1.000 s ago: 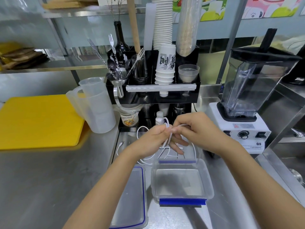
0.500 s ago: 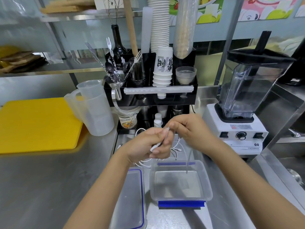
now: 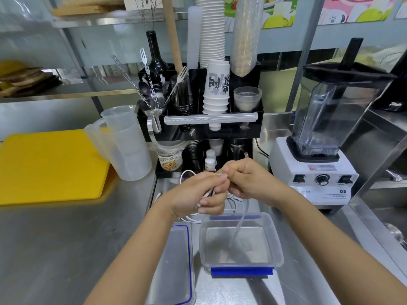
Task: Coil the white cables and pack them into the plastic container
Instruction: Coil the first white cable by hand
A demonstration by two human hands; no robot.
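Both hands meeting above the far edge of the plastic container. Left hand is closing its grip around a bundle of white cable; right hand is pinching the same cable just beside the left fingertips. One blurred strand is hanging down into the container; other loops are lying on the steel tabletop behind. Container is sitting open, its lid just left. Blender is standing to the right.

I see the steel counter bearing a yellow board, pitcher, blender, lid and plastic container.
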